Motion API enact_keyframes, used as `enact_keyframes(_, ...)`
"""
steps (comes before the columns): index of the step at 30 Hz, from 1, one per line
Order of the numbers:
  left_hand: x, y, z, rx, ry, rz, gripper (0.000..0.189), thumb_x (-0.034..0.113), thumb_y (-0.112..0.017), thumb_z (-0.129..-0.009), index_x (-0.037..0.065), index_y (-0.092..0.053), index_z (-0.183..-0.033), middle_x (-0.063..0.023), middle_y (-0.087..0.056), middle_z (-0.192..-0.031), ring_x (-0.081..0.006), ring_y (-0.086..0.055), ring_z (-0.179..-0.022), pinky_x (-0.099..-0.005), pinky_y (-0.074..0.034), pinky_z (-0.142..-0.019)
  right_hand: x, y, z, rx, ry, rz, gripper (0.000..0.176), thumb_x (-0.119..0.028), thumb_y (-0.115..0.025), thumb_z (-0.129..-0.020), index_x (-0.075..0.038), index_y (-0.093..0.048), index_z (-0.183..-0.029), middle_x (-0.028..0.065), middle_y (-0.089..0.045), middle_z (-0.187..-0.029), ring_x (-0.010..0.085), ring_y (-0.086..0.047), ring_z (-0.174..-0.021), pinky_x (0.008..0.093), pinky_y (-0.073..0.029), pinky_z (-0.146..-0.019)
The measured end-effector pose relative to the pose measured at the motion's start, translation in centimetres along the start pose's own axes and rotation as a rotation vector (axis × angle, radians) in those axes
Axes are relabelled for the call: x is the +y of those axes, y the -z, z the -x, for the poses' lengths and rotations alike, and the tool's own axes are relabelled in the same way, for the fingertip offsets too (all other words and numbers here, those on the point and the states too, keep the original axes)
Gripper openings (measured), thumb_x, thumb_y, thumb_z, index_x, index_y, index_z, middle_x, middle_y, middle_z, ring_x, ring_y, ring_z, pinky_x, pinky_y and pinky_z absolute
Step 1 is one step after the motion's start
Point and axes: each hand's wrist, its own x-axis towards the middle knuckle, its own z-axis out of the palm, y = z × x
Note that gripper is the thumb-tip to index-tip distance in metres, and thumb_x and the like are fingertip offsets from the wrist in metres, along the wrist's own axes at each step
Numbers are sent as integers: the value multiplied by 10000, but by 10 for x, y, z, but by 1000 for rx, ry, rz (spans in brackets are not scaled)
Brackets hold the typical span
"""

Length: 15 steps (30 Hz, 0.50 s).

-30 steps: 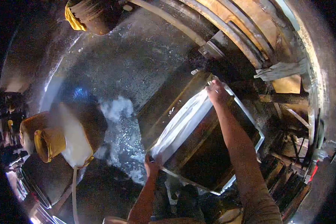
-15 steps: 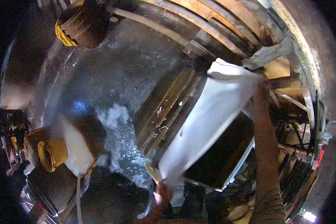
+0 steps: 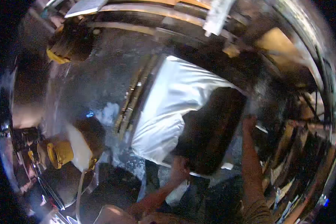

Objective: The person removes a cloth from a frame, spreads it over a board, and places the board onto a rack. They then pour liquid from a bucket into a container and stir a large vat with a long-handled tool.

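A glossy white sheet (image 3: 160, 108), wrinkled along its right part, lies over the left side and far edge of a dark rectangular slab (image 3: 212, 127). At the slab's near edge, my left hand (image 3: 180, 168) is closed beside the sheet's lower border, fingers curled at the edge. My right hand (image 3: 250, 121) is close to the slab's right edge, its fingers blurred by motion; I cannot tell what it holds. Brown slats (image 3: 132, 97) run along the slab's left side.
To the left stand a yellow cylindrical container (image 3: 61, 154) and a white pouch-like piece (image 3: 79, 147). A dark bucket with a yellow rim (image 3: 58, 56) is farther back. Rails (image 3: 145, 13) cross the far side, and wood scraps (image 3: 287, 149) stand at right.
The white sheet, stretched up between both hands before, now lies spread on the slab. My left hand has moved right and up; my right hand has come down. The view has shifted.
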Motion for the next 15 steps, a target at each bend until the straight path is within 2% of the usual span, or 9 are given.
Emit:
enact_keyframes(1, 7, -4, -20, -42, 29, -94, 422, 172, -589, -675, 61, -517, -1075, -196, -470, -1122, -396, -423, -1074, -480, -363, -884, 16, 27, 16, -2, -35, -12, 465, -447, -410, -871, -47, -498, -1091, 150, -533, -1061, 297, -516, -958, 410, -439, -774)
enact_keyframes(3, 20, -28, -51, -19, -64, -207, 533, 268, -628, -702, 77, -479, -1177, -186, -359, -1290, -392, -324, -1198, -511, -299, -960, 50, 74, 56, -54, -182, -72, 476, -454, -403, -875, -49, -492, -1109, 146, -527, -1077, 294, -509, -974, 408, -435, -788)
enact_keyframes(4, 31, -36, -66, -27, -80, -207, 533, 268, -628, -702, 77, -479, -1177, -186, -359, -1290, -392, -324, -1198, -511, -299, -960, 68, 89, 77, -98, -282, -120, 482, -458, -399, -876, -50, -489, -1118, 143, -524, -1085, 293, -506, -982, 407, -433, -794)
enact_keyframes(6, 55, -47, -90, -133, -174, -390, 702, 431, -639, -709, 108, -408, -1288, -169, -209, -1414, -407, -187, -1292, -583, -188, -1011, 108, 102, 119, -189, -491, -223, 493, -465, -391, -880, -53, -483, -1135, 139, -519, -1101, 290, -500, -999, 405, -429, -808)
enact_keyframes(7, 62, -56, -98, -135, -178, -393, 702, 431, -639, -709, 108, -408, -1288, -169, -209, -1414, -407, -187, -1292, -583, -188, -1011, 125, 100, 139, -226, -576, -278, 499, -468, -387, -882, -54, -480, -1144, 137, -516, -1109, 289, -496, -1007, 404, -427, -815)
enact_keyframes(9, 67, -74, -106, -212, -168, -578, 835, 553, -603, -703, 125, -314, -1360, -134, -89, -1466, -418, -58, -1327, -636, -85, -1013, 153, 85, 172, -276, -702, -414, 510, -475, -380, -886, -57, -474, -1162, 132, -511, -1125, 286, -490, -1024, 402, -423, -829)
enact_keyframes(12, 53, -95, -105, -143, -178, -730, 898, 604, -594, -675, 118, -293, -1367, -127, -97, -1466, -439, -54, -1321, -654, -92, -996, 179, 61, 201, -308, -795, -601, 528, -486, -368, -892, -61, -464, -1188, 126, -503, -1149, 282, -480, -1049, 400, -418, -849)
enact_keyframes(15, 36, -99, -105, -129, -234, -699, 973, 660, -583, -639, 110, -268, -1376, -128, -94, -1467, -436, -61, -1320, -662, -103, -987, 193, 41, 213, -298, -799, -720, 545, -497, -357, -898, -64, -455, -1215, 119, -495, -1173, 278, -470, -1074, 397, -412, -870)
